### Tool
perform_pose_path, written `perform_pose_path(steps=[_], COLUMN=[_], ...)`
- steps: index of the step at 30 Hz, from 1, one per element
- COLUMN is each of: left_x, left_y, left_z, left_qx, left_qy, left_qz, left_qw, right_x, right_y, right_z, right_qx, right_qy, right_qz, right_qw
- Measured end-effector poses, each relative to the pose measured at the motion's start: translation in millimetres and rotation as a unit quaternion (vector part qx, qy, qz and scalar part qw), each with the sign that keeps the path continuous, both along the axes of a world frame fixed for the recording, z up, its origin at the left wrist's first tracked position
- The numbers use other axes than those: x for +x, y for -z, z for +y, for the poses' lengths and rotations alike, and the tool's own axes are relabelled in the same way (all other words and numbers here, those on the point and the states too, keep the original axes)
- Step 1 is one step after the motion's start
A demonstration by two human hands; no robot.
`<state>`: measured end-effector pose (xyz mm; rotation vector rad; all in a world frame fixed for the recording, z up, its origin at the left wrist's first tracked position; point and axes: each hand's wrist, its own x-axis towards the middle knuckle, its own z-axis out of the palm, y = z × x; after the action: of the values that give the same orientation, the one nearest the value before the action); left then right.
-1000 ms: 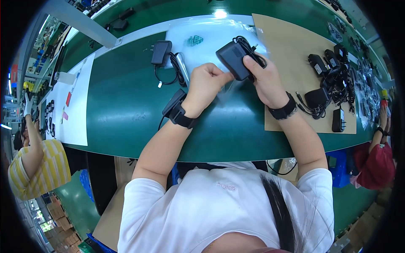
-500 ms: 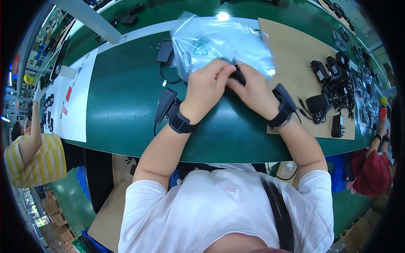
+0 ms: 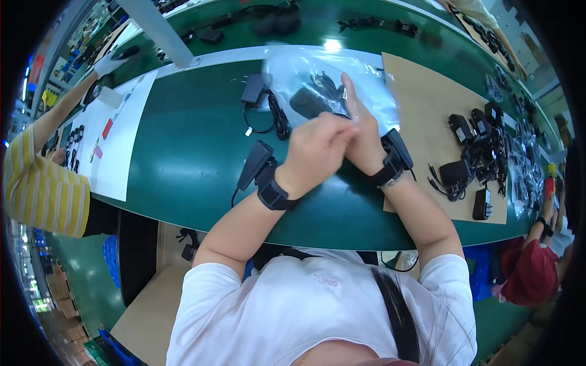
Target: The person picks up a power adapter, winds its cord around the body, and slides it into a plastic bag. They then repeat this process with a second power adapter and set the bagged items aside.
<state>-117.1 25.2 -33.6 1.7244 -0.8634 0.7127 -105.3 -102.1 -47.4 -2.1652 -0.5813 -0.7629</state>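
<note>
A black power adapter (image 3: pixel 309 102) with a coiled cable lies inside a clear plastic bag (image 3: pixel 329 83), above the stack of bags. My left hand (image 3: pixel 314 149) is closed, its fingertips pinched together at the near end of this bag. Against it, my right hand (image 3: pixel 364 141) grips the same end, with one finger stretched up along the bag's side. Its other fingers are partly hidden. Beneath and behind lies a stack of clear plastic bags (image 3: pixel 369 76). Left of the stack rests another black adapter (image 3: pixel 253 88) with its coiled cable (image 3: pixel 278 116).
On the right, a brown cardboard sheet (image 3: pixel 421 104) carries several black adapters (image 3: pixel 455 174) and cables. Bagged items (image 3: pixel 528 158) lie beyond. At left is a white sheet (image 3: pixel 122 146) with small items, beside a person in a striped shirt (image 3: pixel 46 183). Another person in red (image 3: pixel 528 268) is at right.
The black adapter now shows inside a clear bag, where before it was mostly hidden between my hands. My hands have come nearer to me, and the view has shifted slightly.
</note>
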Motion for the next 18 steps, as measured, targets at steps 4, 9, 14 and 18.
perform_pose_path(steps=[4,9,14,18], left_x=[-13.5,-19.7,54.2,59.1], left_y=[2.2,-12.7,-44.7,-22.2], left_z=[-7.2,-5.0,62.1,53.8], left_qx=[0.011,0.042,0.168,-0.173], left_qy=[0.083,0.070,-0.313,0.236], left_qz=[0.169,0.199,-0.021,0.594], left_qw=[0.982,0.977,0.935,0.749], right_x=[13.7,19.9,4.6,0.2], right_y=[-14.2,-20.3,-39.7,-39.0], right_z=[-1.4,8.2,5.4,12.8], right_qx=[0.289,0.363,0.281,0.214], right_qy=[-0.084,-0.110,-0.152,-0.164], right_qz=[0.239,0.238,0.348,0.285], right_qw=[0.923,0.894,0.881,0.920])
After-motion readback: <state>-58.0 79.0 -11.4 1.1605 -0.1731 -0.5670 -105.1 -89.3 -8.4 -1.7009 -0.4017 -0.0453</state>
